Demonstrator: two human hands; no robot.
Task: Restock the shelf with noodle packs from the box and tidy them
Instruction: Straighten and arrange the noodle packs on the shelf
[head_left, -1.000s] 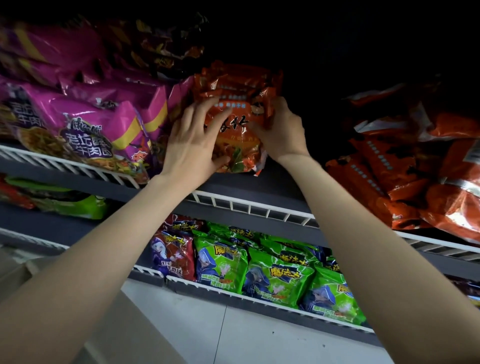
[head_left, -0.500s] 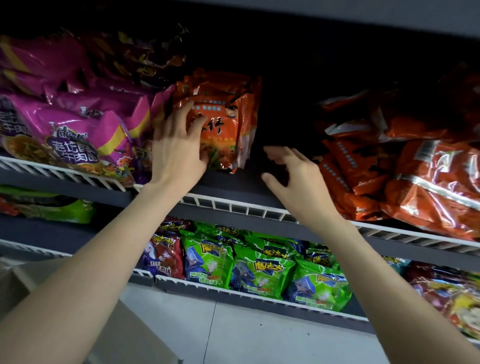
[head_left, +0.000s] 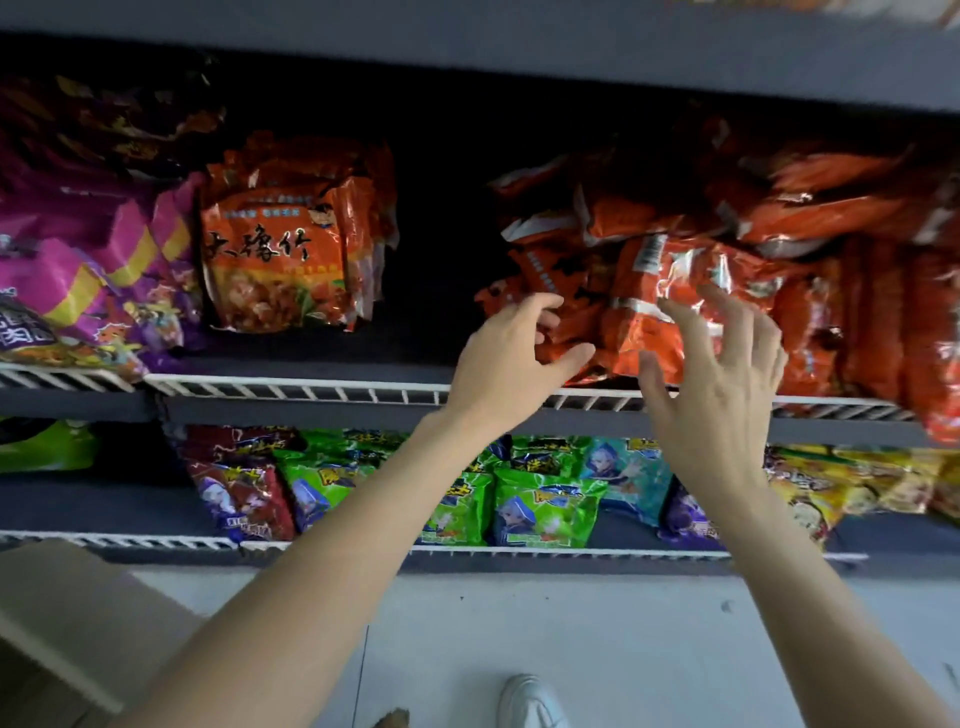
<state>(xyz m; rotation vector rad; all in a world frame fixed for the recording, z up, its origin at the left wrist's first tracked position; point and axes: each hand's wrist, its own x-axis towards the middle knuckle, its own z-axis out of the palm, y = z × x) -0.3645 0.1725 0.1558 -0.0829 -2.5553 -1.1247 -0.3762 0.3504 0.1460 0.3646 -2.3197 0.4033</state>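
Where orange packs (head_left: 644, 317) pile, two hands (head_left: 613, 374).

free: dark gap (head_left: 441, 249) between orange stack (head_left: 291, 239) and orange pile (head_left: 727, 270) | front: wire rail (head_left: 291, 387)

Upper shelf (head_left: 311, 410) is dark grey with a white wire rail (head_left: 291, 387) along the front. The upright noodle pack (head_left: 280, 254) is orange with black brush lettering and a food photo. Left of it, magenta packs (head_left: 78, 270) with yellow stripes. The messy pile (head_left: 753, 270) on the right is shiny orange-red. Lower shelf has bright green cartoon-print packs (head_left: 540, 509), a dark red one (head_left: 239, 493), and yellow ones (head_left: 857, 483). Floor (head_left: 571, 623) is pale grey, box (head_left: 62, 623) plain tan.
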